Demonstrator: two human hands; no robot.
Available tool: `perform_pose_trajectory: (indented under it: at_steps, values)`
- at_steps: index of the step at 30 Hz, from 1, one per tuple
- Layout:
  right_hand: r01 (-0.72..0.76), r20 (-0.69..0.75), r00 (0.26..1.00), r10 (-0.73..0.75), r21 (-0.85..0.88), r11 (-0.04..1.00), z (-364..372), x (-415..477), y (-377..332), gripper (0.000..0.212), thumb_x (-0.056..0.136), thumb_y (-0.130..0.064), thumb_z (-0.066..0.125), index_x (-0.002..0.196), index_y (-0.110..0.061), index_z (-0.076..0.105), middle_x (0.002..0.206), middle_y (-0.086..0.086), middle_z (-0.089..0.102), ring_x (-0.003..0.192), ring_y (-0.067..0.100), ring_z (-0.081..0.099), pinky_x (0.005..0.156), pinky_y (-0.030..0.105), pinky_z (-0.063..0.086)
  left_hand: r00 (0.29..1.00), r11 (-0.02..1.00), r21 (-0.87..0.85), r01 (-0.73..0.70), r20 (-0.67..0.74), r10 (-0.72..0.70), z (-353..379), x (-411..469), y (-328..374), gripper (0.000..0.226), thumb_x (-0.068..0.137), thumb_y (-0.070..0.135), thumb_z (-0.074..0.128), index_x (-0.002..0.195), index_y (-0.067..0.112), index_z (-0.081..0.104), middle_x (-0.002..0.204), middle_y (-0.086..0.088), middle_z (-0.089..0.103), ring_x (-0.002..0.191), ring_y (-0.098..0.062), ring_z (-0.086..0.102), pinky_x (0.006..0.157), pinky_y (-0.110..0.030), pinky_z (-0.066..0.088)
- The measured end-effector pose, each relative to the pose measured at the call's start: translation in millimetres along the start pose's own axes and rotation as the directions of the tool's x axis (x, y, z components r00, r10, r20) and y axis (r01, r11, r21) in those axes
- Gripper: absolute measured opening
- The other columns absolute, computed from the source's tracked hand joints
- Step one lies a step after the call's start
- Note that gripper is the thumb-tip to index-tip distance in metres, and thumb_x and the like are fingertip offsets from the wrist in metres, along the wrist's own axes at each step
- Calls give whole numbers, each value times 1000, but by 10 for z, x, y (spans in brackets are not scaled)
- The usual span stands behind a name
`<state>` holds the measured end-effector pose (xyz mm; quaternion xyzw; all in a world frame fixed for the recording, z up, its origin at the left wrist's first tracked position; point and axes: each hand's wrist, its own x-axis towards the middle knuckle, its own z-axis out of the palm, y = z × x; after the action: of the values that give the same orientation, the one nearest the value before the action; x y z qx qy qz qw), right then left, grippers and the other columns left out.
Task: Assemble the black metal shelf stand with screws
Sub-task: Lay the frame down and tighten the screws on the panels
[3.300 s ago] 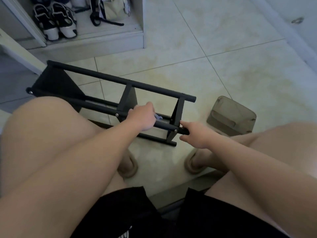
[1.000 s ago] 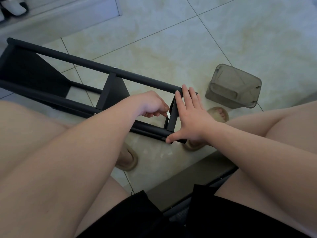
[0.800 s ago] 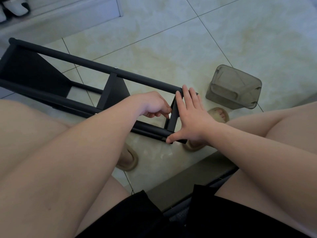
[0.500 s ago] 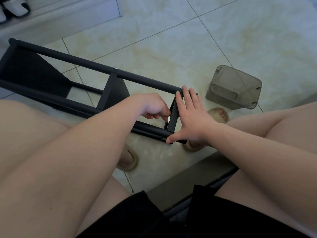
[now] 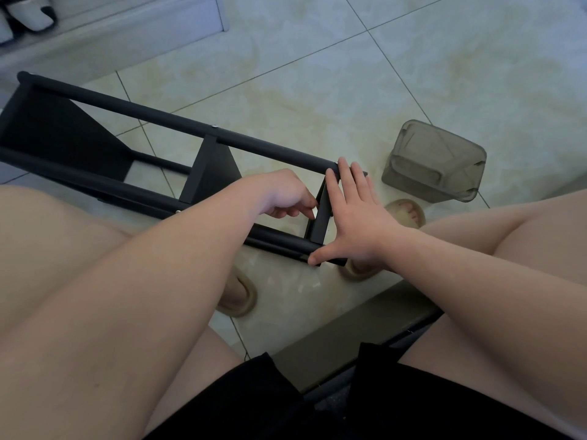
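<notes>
You are laying your right hand (image 5: 352,217) flat and open against the outer face of the stand's end plate (image 5: 320,219). Its fingers (image 5: 349,181) are reaching up to the far tube (image 5: 158,118) and the thumb (image 5: 320,257) is spreading down onto the near tube (image 5: 279,238). Your left hand (image 5: 282,195) is curling its fingers just on the other side of that plate. Whether it is pinching a screw or a tool I cannot tell, since the fingertips are hiding it.

The black shelf stand (image 5: 209,173) is lying on its side on the tiled floor (image 5: 317,90), running away to the left of both hands. A smoky plastic tub (image 5: 435,160) is sitting past your right fingertips.

Judging by its look, you are dealing with painted metal: stiff, fairly light for its length, and smooth enough to slide on the tile. The thin plate is likely giving little to grip and may have sharp edges, so bracing it flat is the better way. For lifting or turning, you are better off wrapping a hand round a tube close to a plate, because the long frame is apt to swing from its far end. Until every screw is tight, the joints could be rocking a little under your palm.
</notes>
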<state>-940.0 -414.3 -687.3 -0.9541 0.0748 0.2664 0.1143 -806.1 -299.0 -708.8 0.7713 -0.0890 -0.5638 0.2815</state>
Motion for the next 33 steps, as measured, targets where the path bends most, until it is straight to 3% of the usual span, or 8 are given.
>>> perform_pose_trajectory:
  at_steps: [21,33]
  values:
    - [2,-5,1000,-2,-1,1000,4,21,3,158,55,-93,64,157,-9,-21,161,17,-35,149,36,-32,125,50,-11,1000,999,-29,17,-3,-17,5,-27,26,18,94,16,62,106,6,70,71,4,75,63,-12,51,55,-22,41]
    - [11,-2,1000,-11,-9,1000,-14,5,-1,157,56,-92,65,157,-8,-22,162,17,-34,149,36,-31,125,49,-11,996,996,-52,67,70,-63,15,-12,2,11,99,13,56,92,7,63,68,0,74,55,-10,47,56,-21,41]
